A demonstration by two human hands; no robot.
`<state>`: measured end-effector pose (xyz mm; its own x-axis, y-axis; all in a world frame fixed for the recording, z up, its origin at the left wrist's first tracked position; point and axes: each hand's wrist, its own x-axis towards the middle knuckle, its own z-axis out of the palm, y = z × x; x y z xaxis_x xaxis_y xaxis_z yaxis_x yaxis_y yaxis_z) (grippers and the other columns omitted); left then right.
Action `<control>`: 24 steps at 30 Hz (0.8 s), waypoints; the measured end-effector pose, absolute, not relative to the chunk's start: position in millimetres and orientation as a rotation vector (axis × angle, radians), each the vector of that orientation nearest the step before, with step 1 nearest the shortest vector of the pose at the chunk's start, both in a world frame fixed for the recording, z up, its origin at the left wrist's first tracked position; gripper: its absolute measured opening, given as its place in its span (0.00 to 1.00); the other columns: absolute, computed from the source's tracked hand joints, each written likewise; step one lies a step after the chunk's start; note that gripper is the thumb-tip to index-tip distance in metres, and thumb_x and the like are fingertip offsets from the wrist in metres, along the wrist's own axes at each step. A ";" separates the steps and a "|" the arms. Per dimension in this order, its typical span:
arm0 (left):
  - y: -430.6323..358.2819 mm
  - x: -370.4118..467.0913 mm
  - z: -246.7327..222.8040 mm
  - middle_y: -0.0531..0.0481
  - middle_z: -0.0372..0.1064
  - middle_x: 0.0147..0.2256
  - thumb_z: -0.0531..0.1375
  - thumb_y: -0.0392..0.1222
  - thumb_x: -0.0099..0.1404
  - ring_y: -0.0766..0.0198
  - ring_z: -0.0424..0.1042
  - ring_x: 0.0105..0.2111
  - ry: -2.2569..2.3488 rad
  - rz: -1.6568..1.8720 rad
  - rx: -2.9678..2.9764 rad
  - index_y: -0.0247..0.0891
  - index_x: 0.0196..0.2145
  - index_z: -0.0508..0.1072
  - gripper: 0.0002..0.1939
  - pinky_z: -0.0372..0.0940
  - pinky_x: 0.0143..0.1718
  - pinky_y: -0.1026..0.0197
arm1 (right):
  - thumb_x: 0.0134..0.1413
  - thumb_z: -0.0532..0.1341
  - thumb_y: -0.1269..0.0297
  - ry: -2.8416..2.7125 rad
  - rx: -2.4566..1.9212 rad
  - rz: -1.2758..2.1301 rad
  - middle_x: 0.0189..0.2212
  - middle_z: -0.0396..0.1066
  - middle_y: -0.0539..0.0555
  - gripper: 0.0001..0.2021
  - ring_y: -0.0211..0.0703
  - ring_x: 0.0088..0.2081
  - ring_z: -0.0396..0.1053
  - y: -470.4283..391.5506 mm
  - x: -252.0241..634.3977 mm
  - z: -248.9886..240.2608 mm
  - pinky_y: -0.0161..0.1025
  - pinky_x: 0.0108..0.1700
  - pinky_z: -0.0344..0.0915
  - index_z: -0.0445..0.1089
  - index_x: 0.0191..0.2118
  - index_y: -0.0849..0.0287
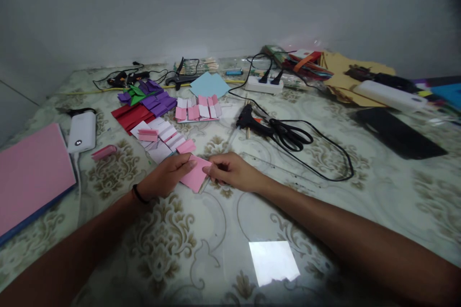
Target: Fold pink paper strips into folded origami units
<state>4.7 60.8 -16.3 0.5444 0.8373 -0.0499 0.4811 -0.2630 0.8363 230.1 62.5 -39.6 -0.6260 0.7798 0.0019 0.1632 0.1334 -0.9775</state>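
Note:
A small pink paper piece (195, 176) is held between my two hands above the patterned table. My left hand (168, 172) grips its left side, thumb on top, with a dark band around the wrist. My right hand (232, 171) pinches its upper right corner. Just behind lie folded pink and white papers (162, 136), with red folded paper (133, 116) and purple folded paper (158, 100) farther back. A black glue gun (252, 122) rests behind my right hand.
On the left are a pink sheet stack (36, 172), a white power bank (82, 132) and a folded pink strip (104, 152). A white power strip (264, 85), looping black cable (291, 136) and dark flat object (399, 133) lie right.

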 end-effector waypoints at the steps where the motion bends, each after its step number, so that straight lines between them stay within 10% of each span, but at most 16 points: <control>1: 60.7 4.8 -15.8 0.55 0.55 0.26 0.49 0.52 0.74 0.66 0.55 0.28 1.074 0.514 1.920 0.38 0.27 0.58 0.19 0.54 0.30 0.62 | 0.62 0.61 0.44 -1.880 -0.910 1.523 0.18 0.63 0.46 0.24 0.31 0.20 0.59 62.5 230.3 -40.1 0.30 0.23 0.54 0.68 0.26 0.62; 24: 58.9 3.4 -17.9 0.53 0.67 0.22 0.51 0.57 0.73 0.67 0.67 0.23 1.058 0.516 1.817 0.35 0.25 0.66 0.26 0.61 0.25 0.65 | 0.61 0.63 0.46 -1.896 -0.882 1.519 0.18 0.62 0.46 0.23 0.31 0.20 0.57 62.1 230.8 -43.0 0.30 0.23 0.53 0.68 0.26 0.63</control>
